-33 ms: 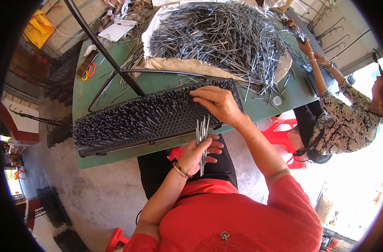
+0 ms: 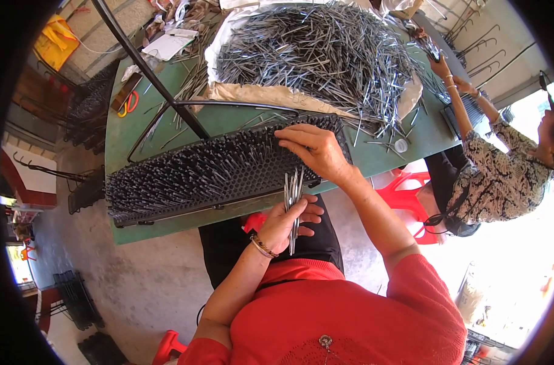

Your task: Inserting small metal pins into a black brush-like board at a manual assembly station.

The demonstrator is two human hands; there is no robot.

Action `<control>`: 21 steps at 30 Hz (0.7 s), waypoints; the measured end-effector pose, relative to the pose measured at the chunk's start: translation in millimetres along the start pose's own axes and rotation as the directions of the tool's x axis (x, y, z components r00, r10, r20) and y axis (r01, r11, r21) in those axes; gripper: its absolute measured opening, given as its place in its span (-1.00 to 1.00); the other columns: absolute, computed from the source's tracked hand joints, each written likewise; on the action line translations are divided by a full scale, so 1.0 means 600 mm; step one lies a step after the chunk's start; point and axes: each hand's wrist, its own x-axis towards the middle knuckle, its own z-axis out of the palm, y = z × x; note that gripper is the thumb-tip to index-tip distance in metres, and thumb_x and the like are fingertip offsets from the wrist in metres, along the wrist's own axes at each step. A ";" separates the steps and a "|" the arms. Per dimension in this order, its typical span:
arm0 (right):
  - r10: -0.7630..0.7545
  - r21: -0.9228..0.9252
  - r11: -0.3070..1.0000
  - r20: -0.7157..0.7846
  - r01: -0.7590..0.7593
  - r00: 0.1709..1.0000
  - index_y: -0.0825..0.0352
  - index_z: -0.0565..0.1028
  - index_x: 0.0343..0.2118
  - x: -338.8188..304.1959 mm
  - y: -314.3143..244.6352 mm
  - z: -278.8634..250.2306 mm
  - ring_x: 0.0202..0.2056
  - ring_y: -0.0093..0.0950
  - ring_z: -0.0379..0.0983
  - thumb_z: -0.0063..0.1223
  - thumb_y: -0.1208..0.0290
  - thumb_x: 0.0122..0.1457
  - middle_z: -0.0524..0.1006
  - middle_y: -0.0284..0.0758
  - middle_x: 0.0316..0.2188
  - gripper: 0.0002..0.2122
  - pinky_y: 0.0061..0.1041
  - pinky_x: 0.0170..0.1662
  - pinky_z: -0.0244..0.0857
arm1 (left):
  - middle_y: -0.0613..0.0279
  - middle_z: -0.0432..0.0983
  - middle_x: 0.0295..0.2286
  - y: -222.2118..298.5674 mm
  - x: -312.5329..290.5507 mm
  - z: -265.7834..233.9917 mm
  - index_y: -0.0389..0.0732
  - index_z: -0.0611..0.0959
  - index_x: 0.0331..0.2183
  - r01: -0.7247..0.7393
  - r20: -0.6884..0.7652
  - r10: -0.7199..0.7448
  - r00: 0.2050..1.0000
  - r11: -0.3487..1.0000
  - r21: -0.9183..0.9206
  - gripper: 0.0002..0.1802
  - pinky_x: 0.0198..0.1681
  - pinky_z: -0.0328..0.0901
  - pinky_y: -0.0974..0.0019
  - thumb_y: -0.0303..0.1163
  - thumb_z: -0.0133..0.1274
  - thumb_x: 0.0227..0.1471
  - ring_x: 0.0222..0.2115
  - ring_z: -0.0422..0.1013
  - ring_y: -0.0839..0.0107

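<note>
green tabletop [image 2: 425,141] bearing heaped metal rods [image 2: 313,67], left hand [image 2: 279,224] closed around a slim rod bundle [image 2: 293,193], right hand [image 2: 321,152] at a black perforated rack [image 2: 186,176], its grip unclear

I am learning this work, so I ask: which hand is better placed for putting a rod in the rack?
Probably the right hand: it is over the rack, while the left hand holds the bunch of rods nearer the body.

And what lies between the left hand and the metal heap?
In the head view, the long black perforated tray lies between the left hand and the heap, with the right hand over its right end.
</note>
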 end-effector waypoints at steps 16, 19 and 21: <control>-0.051 -0.148 0.988 -0.094 0.036 0.994 0.35 0.56 -0.27 -0.013 -0.004 0.013 -0.23 -0.31 0.47 0.17 0.52 0.00 0.52 -0.26 -0.24 -0.81 -0.44 -0.18 0.36 | 0.15 0.53 -0.28 0.000 0.008 -0.006 -0.22 0.45 -0.05 -0.012 -0.009 0.011 1.000 1.000 -0.026 -0.63 -0.42 0.43 0.45 -0.21 -0.11 0.20 -0.35 0.47 0.51; -0.035 -0.254 0.967 -0.080 0.014 0.996 0.33 0.56 -0.28 -0.019 -0.007 0.013 -0.29 -0.33 0.45 0.19 0.52 -0.02 0.51 -0.28 -0.32 -0.81 -0.42 -0.22 0.35 | 0.13 0.53 -0.28 0.004 0.005 0.000 -0.22 0.44 -0.04 -0.008 0.013 0.008 1.000 1.000 -0.019 -0.63 -0.40 0.43 0.44 -0.22 -0.12 0.20 -0.34 0.48 0.50; -0.114 -0.257 0.964 -0.180 0.065 0.977 0.33 0.56 -0.34 -0.024 -0.003 0.021 -0.36 -0.30 0.41 0.20 0.51 -0.05 0.48 -0.29 -0.40 -0.83 -0.36 -0.29 0.31 | 0.12 0.53 -0.28 0.002 0.008 -0.002 -0.23 0.43 -0.03 -0.002 0.012 0.003 1.000 0.999 -0.038 -0.63 -0.39 0.43 0.43 -0.24 -0.12 0.20 -0.34 0.48 0.49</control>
